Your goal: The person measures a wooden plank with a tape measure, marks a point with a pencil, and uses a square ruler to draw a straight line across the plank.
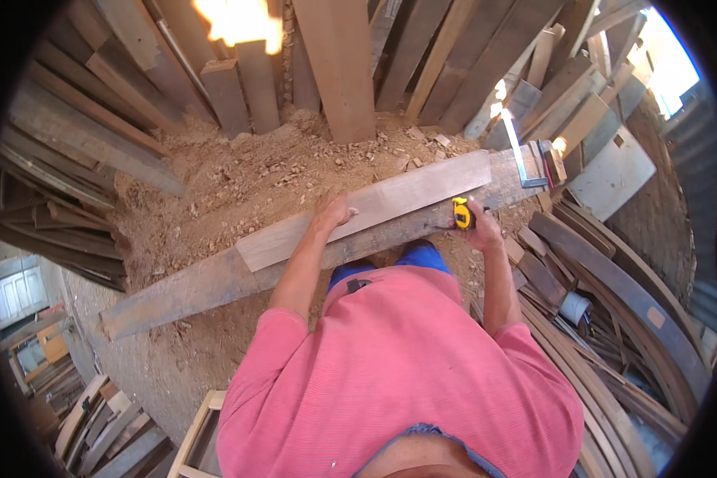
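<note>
Pale board: right here in front of the person, flat atop the long grey plank, running low L to upper R.
L hand (332, 211): down on the pale board (414, 190), thumb apart from the fingers; fingertips hard to make out, can't tell if they grip or just press.
R hand (486, 229): fingers curled round a yellow tape measure (461, 215), right by the board's near edge.
Work surface: long grey plank (175, 293), worn & stained, sticking out past both board ends; metal square (523, 169) at its R end.
Ground: sawdust (231, 191) & chips heaped along the far side.
Far side: upright planks (338, 72) packed tight, bright light btwn some.
R side: curved timbers (637, 295) piled up, corrugated sheet (699, 159) behind.
L side: more stacked wood, white panelled door (20, 296) in the bkgd.
</note>
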Available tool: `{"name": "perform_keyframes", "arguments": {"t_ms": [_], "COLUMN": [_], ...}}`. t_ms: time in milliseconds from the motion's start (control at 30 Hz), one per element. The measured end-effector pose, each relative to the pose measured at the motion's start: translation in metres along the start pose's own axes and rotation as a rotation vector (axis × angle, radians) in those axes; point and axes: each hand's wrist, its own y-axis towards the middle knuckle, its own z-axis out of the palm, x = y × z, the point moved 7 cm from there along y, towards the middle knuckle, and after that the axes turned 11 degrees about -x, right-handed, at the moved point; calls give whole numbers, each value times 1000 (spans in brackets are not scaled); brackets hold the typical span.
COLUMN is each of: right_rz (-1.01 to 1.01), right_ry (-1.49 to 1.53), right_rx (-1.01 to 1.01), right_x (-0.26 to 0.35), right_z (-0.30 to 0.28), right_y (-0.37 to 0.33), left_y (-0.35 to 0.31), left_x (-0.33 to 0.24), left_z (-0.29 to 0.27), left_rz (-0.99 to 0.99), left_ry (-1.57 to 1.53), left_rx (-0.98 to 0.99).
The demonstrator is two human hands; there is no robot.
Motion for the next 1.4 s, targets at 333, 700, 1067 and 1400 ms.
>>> {"name": "perform_keyframes", "arguments": {"t_ms": [333, 700, 1067, 1400], "right_rz": [40, 46, 14, -3], "right_ry": [31, -174, -273, -340], "right_rx": [-229, -258, 30, 207], "right_x": [-61, -62, -68, -67], "right_z": [-43, -18, 40, 129], "right_y": [-51, -42, -45, -45], "left_y": [4, -5, -59, -100], "left_x": [25, 87, 40, 26], "left_z": [10, 23, -7, 33], "left_rz": [17, -80, 157, 188], "left_ry": [-78, -78, 86, -147], "left_rx": [93, 187, 28, -165]}}
